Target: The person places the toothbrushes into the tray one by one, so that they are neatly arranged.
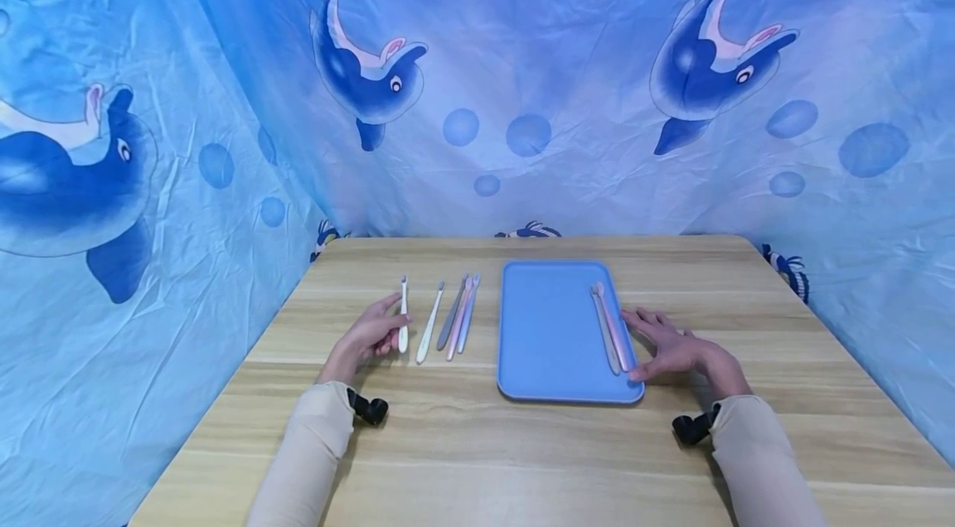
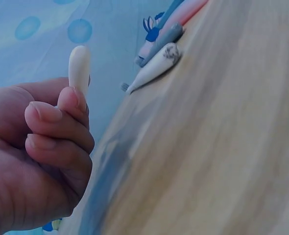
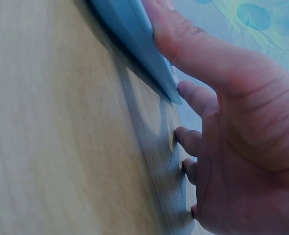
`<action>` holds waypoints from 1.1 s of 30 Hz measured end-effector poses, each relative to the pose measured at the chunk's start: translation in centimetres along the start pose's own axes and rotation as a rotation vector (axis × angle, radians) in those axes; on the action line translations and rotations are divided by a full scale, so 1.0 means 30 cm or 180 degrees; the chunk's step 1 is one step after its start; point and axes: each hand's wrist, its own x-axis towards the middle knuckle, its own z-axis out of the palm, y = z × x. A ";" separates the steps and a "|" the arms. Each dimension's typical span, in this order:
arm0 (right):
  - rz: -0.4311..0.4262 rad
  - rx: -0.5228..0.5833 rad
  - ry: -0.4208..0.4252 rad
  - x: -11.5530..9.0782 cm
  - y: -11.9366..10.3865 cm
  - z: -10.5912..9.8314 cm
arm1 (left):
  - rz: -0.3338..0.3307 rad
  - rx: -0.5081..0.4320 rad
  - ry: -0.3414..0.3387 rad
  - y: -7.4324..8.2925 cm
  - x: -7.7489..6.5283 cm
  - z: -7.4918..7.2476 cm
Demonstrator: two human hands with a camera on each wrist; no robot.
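Note:
My left hand (image 1: 370, 330) pinches a white toothbrush (image 1: 404, 338) between thumb and fingers. In the left wrist view its handle (image 2: 79, 68) points up past the curled fingers, above the table. Just right of it lie another white toothbrush (image 1: 429, 328), a grey one (image 1: 450, 324), a pink one (image 1: 458, 324) and a blue one (image 1: 467, 320). A grey toothbrush (image 1: 606, 334) and a pink toothbrush (image 1: 616, 336) lie together along the right side of a blue tray (image 1: 552, 328). My right hand (image 1: 675, 349) touches the tray's right edge with its thumb, fingers spread beside it.
The wooden table (image 1: 462, 461) carries everything. Behind it and to the left hangs a blue curtain (image 1: 582, 38) printed with dolphins and bubbles, reaching down to the table's far edge.

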 end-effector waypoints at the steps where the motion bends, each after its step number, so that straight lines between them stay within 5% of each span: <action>1: -0.0001 -0.0001 0.0007 0.000 0.001 0.000 | 0.0004 -0.0002 -0.0003 0.005 -0.001 0.003; 17: -0.0044 -0.0001 0.0032 -0.003 0.003 0.005 | 0.0163 0.0071 -0.0190 0.071 0.005 0.065; 33: -0.0024 -0.0005 0.0046 -0.005 0.001 0.001 | 0.0224 -0.0187 -0.0434 0.118 0.043 0.189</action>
